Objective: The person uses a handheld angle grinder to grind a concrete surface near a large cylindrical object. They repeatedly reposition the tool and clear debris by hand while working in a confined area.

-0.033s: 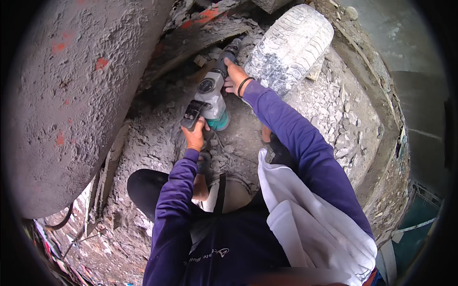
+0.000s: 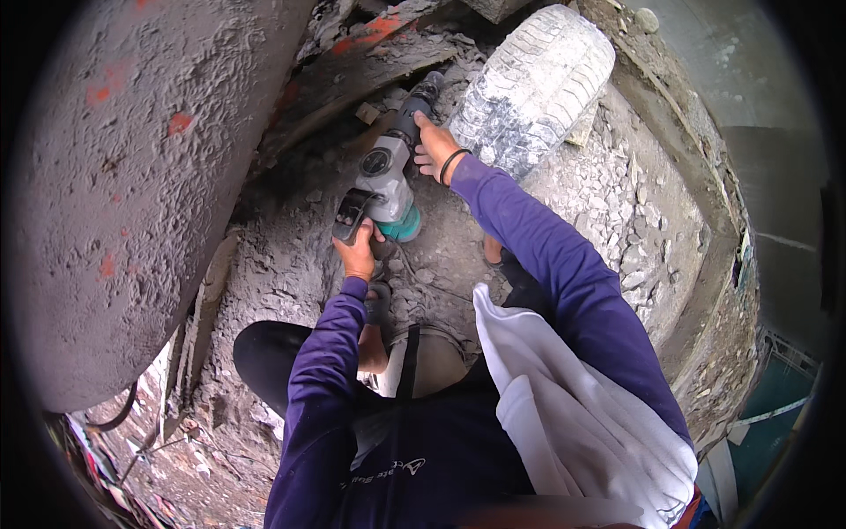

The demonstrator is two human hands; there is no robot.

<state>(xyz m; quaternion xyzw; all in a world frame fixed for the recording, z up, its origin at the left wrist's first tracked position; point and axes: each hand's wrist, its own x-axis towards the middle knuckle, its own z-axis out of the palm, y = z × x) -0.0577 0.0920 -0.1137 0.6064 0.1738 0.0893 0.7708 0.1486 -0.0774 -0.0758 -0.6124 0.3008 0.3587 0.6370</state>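
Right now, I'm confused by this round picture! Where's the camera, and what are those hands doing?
There's no robot here, just a person using bare hands. A wide camera worn on the head looks down, making straight edges bend near the rim. The left hand holds the black rear handle of a grey-and-teal power tool. The right hand touches its dark front part. A dusty tyre is to the tool's right, and broken rubble lies on the ground.

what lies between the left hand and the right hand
In the head view, the boxy body of the grey, black and teal power tool, with its round dark disc, lies between the left hand and right hand.
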